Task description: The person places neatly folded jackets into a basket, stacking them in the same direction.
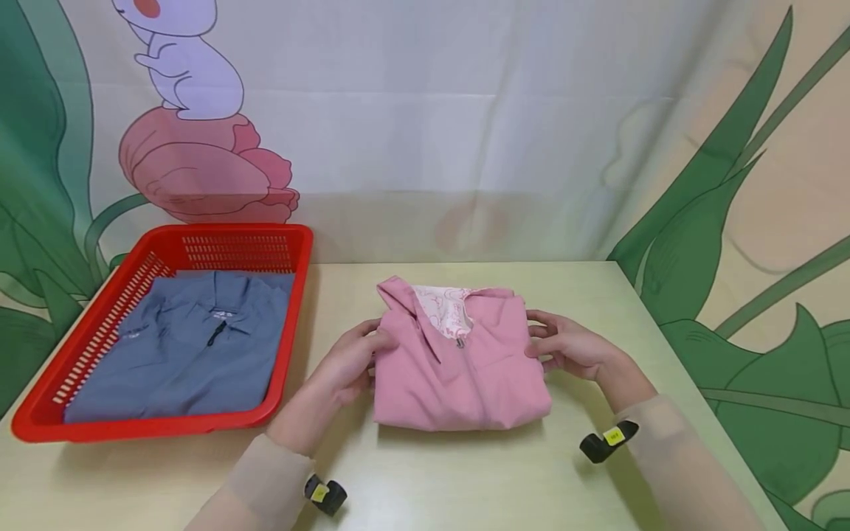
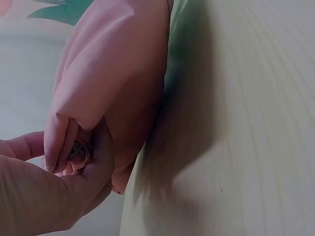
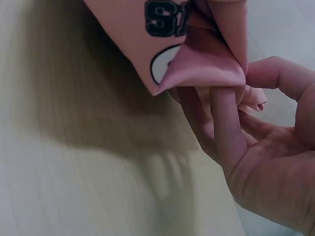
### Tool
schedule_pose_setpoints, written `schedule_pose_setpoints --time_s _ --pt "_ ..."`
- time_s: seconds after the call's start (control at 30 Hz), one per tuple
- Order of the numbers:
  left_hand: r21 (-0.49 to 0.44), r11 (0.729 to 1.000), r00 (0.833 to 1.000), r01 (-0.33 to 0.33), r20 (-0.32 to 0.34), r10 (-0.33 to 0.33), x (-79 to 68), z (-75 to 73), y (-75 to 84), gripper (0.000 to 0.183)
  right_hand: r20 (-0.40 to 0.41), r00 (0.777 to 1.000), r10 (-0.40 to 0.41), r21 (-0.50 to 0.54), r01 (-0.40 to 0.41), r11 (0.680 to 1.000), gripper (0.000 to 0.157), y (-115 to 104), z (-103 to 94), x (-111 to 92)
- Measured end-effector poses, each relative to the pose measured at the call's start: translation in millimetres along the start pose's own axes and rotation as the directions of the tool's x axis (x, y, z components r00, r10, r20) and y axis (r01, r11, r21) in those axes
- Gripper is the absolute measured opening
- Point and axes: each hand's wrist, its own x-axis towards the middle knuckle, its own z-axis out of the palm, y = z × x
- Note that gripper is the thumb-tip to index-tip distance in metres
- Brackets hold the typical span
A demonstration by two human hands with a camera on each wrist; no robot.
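Sleeves (image 1: 690, 464) nearest; left hand (image 1: 348, 361), right hand (image 1: 574, 346): grip pinching pink jacket (image 1: 458, 387); lettering (image 3: 166, 18), right wrist view only.

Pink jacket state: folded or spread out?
Folded. In the head view the pink jacket is a compact bundle, zip pull facing up; both wrist views show its cloth doubled over at the sides.

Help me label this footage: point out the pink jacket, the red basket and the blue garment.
Pink jacket (image 1: 451, 380), head view: folded front, beside the zip.
Red basket (image 1: 159, 428), head view: near rim.
Blue garment (image 1: 179, 350), head view: middle of its front.
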Motion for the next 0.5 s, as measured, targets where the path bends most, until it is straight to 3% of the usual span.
schedule_pose_setpoints --time_s 0.5 --pt "0.007 0.999 0.999 -0.036 0.025 0.036 -29.4 -2.0 18.5 0.063 0.046 0.998 -0.05 -0.017 0.051 0.999 0.089 -22.2 12.7 -7.6"
